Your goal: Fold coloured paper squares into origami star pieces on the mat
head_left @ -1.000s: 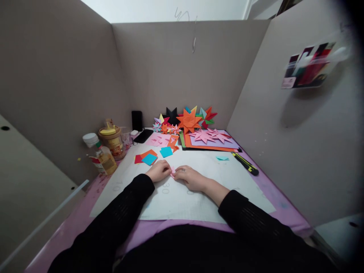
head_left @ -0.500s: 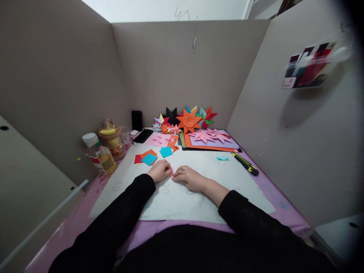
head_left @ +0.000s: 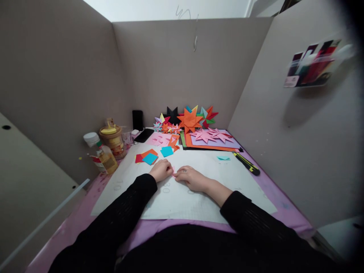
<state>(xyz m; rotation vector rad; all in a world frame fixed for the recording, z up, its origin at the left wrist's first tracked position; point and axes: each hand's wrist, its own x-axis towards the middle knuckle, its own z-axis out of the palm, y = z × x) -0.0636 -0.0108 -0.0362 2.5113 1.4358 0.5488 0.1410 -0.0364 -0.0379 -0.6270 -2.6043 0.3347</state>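
Note:
A small pink paper piece (head_left: 173, 171) lies between my hands on the white sheet (head_left: 199, 208), mostly hidden by the fingers. My left hand (head_left: 162, 170) is closed on its left side. From the right, my right hand (head_left: 191, 177) pinches it, with a ring on one finger. Beyond my left hand are blue paper squares (head_left: 166, 151), with orange and red squares (head_left: 138, 158) under another blue one. A folded light-blue piece (head_left: 223, 158) lies to the right.
A yellow-black cutter (head_left: 247, 163) lies at the right edge. Paper stars (head_left: 190, 120) and stacked coloured sheets (head_left: 213, 146) stand at the back. A glue bottle (head_left: 105, 155), a jar (head_left: 113, 140) and a phone (head_left: 144, 135) are at the left.
The whole view has shifted slightly. Both hands keep nearly the same place around the pink paper, which shows a little more between the fingers.

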